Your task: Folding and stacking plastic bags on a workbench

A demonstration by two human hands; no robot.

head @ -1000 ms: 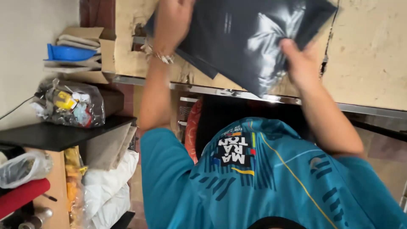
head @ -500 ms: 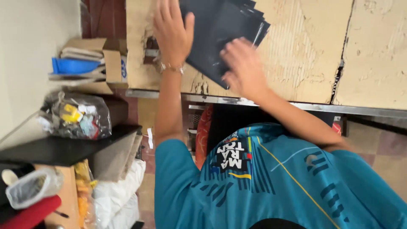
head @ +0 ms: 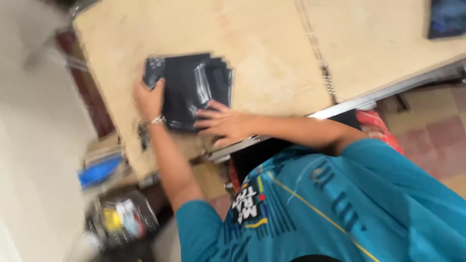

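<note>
Blurry head view, tilted. A stack of dark glossy plastic bags (head: pixel 189 90) lies flat on the pale worktable (head: pixel 272 53), upper-left centre of the frame, edges fanned slightly at the stack's right side.

Left hand (head: pixel 149 99), with a metal wristband, rests on the stack's left edge, fingers spread and open, pressing rather than gripping. Right hand (head: pixel 224 123) lies flat on the stack's lower right corner, fingers extended, palm down, not closed on anything.

Judged progress: the stack is already down on the table and roughly squared; what seems left is evening out the offset edges on the right. Not certain, given the motion blur.

Person wears a teal jersey (head: pixel 340 208), filling the lower right. Another dark item (head: pixel 446 18) sits at the top right corner of the table. Lower left: blue container (head: pixel 99 171) and a clear bag of mixed items (head: pixel 121 218), both smeared.
</note>
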